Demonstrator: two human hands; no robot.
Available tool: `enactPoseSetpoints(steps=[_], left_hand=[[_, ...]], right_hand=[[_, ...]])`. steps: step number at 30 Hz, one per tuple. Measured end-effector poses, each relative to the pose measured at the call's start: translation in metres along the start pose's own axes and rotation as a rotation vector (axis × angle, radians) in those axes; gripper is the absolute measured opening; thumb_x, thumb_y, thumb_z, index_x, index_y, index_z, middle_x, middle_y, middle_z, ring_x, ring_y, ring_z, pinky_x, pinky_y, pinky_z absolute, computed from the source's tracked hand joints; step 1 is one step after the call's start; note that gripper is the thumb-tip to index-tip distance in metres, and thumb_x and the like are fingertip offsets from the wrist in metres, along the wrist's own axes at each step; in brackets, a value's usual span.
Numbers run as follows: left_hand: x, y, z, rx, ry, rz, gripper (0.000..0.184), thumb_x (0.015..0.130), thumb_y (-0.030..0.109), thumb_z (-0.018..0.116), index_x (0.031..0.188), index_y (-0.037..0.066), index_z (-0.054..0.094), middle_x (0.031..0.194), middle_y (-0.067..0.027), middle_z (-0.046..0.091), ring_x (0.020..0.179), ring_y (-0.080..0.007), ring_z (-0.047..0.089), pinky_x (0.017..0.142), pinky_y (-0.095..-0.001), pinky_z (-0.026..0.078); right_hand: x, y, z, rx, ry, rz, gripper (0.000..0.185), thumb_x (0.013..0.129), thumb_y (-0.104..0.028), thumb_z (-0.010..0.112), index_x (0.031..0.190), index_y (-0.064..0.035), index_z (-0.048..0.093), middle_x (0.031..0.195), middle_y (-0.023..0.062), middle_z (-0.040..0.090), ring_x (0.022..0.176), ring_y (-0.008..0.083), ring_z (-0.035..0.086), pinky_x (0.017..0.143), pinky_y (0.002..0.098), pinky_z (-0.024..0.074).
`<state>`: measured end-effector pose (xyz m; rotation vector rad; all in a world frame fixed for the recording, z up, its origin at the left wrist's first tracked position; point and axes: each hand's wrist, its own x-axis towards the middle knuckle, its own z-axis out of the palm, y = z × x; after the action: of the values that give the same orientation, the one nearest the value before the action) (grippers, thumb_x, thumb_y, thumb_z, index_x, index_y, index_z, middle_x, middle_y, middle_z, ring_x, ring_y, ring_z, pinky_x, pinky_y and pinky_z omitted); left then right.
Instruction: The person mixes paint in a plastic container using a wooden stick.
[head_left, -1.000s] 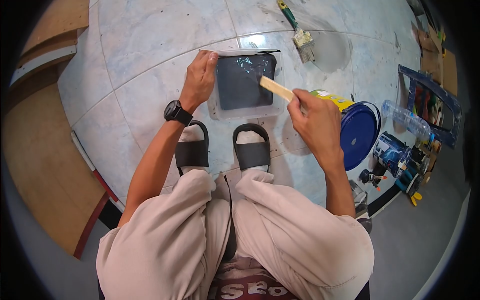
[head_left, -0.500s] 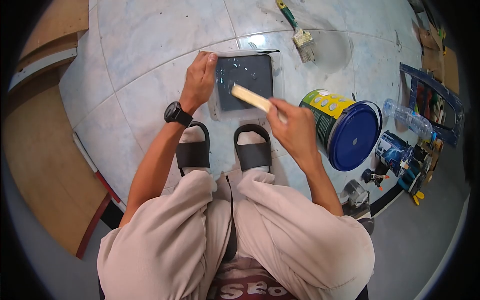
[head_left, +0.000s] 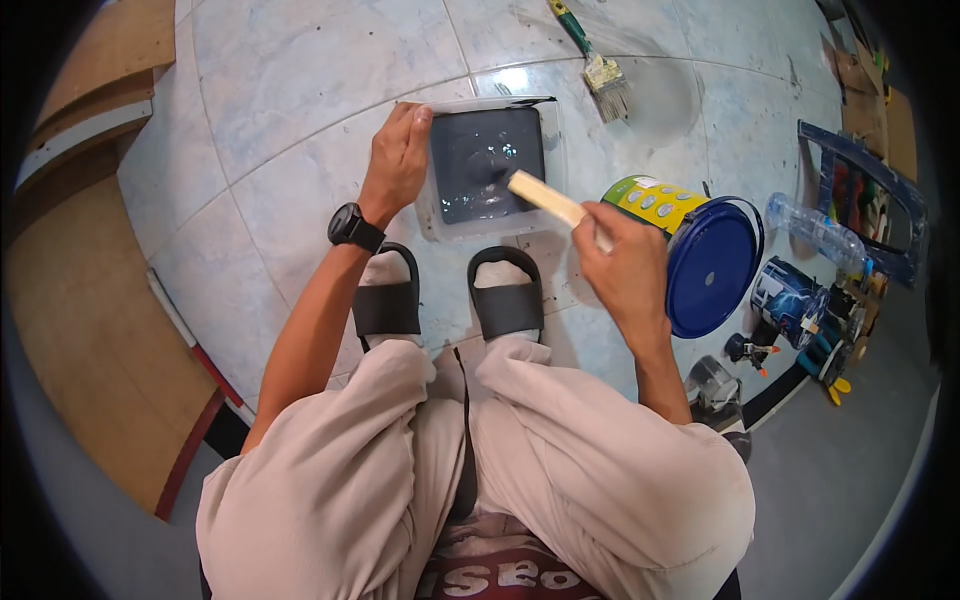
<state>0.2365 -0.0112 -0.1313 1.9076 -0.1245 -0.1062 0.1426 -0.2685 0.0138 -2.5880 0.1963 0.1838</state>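
Note:
On the floor in front of my feet sits a clear plastic container [head_left: 556,150] holding dark grey liquid paint [head_left: 465,150], whose surface is rippled and shiny. My left hand [head_left: 400,155] grips the container's far left corner, fingers closed over the rim. Held in my right hand [head_left: 625,265] is a flat pale wooden stick [head_left: 547,198]. Its far end reaches into the paint right of the middle; the tip is hidden or dark with paint. A paintbrush [head_left: 605,88] with a green handle and crusted bristles lies beyond the container.
Right of my right hand lies a large paint bucket [head_left: 712,270] on its side, its blue lid facing me. Farther right are a plastic bottle [head_left: 818,235], a smaller can [head_left: 788,303] and a dark blue frame [head_left: 870,200]. Wooden boards [head_left: 90,330] stand at the left.
My right hand and the wooden stick have moved to the right and slightly toward me. The paint surface is more disturbed. My left hand stays on the container.

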Motion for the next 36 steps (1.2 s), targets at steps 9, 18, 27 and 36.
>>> enactPoseSetpoints(steps=[9, 18, 27, 36], left_hand=[[0.001, 0.001, -0.001, 0.001, -0.011, -0.008, 0.042, 0.116, 0.028, 0.043, 0.109, -0.009, 0.063, 0.110, -0.0221, 0.064, 0.094, -0.0383, 0.062, 0.089, -0.0394, 0.050], [0.001, -0.001, 0.000, 0.009, -0.003, 0.016, 0.041, 0.116, 0.027, 0.042, 0.112, -0.008, 0.063, 0.109, -0.0219, 0.064, 0.094, -0.0377, 0.063, 0.088, -0.0394, 0.050], [0.001, -0.002, 0.001, -0.011, -0.011, 0.020, 0.041, 0.116, 0.028, 0.043, 0.112, -0.008, 0.064, 0.109, -0.0217, 0.064, 0.093, -0.0384, 0.063, 0.086, -0.0399, 0.050], [0.002, -0.002, 0.002, -0.009, 0.010, 0.028, 0.041, 0.116, 0.027, 0.043, 0.114, -0.007, 0.065, 0.111, -0.0219, 0.064, 0.094, -0.0393, 0.063, 0.088, -0.0404, 0.050]], right_hand=[[0.000, -0.014, 0.000, -0.049, -0.066, -0.024, 0.018, 0.096, -0.018, 0.067, 0.101, -0.0055, 0.079, 0.068, 0.0231, 0.066, 0.064, 0.0429, 0.069, 0.059, 0.0489, 0.0525], [-0.003, -0.019, 0.005, -0.034, -0.156, -0.016, 0.019, 0.095, -0.018, 0.067, 0.104, -0.0073, 0.080, 0.068, 0.0215, 0.068, 0.066, 0.0430, 0.070, 0.063, 0.0497, 0.0549], [0.003, -0.027, 0.008, -0.003, -0.097, -0.037, 0.019, 0.094, -0.020, 0.068, 0.099, -0.0062, 0.080, 0.068, 0.0210, 0.068, 0.066, 0.0423, 0.070, 0.061, 0.0485, 0.0543], [0.012, -0.021, 0.017, 0.038, -0.015, -0.041, 0.017, 0.093, -0.020, 0.069, 0.098, -0.0076, 0.080, 0.068, 0.0217, 0.067, 0.065, 0.0426, 0.070, 0.060, 0.0489, 0.0541]])
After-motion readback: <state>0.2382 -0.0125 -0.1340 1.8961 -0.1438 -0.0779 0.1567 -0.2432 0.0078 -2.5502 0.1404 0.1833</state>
